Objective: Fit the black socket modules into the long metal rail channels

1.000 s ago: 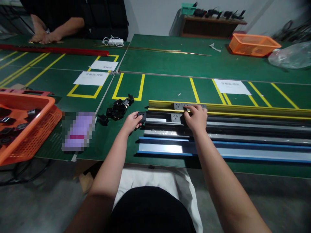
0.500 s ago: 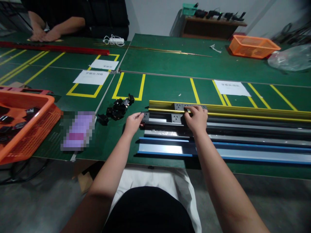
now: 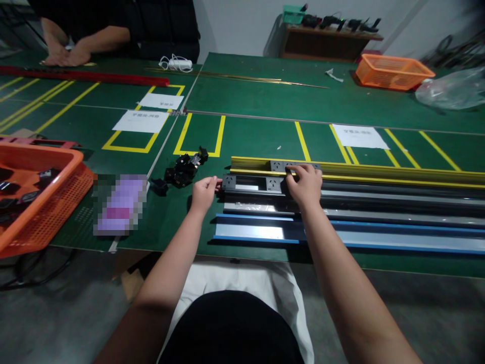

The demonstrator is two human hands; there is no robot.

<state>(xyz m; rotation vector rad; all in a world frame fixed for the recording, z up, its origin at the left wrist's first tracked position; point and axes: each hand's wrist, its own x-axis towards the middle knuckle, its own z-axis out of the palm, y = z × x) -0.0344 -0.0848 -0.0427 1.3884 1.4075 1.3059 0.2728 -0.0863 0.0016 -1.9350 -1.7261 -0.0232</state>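
While I watch, the left hand [image 3: 203, 194], fingertips pressed together near mid-frame, has the socket block [image 3: 229, 182] just rightward.

- Socket modules [image 3: 229, 182]: matt, smooth hard plastic.
- Blue-edged rail [image 3: 250, 231]: metal by its look, the silvery floor smooth and glossy.
- Black rail [image 3: 252, 208]: shiny inside, with crinkled glints like film.
- Yellow rail [image 3: 379, 174]: smooth, with a low sheen.
- Loose black parts [image 3: 184, 172]: plastic, with bright metallic spots.
- Orange basket [image 3: 70, 217]: perforated plastic.
- Tabletop [image 3: 250, 101]: smooth, dull-sheened.
- Label sheet [image 3: 358, 136]: matt paper.
- Bag [image 3: 454, 88]: wrinkled, glossy clear plastic.
- Far shelf [image 3: 329, 44]: probably wood, though dim.
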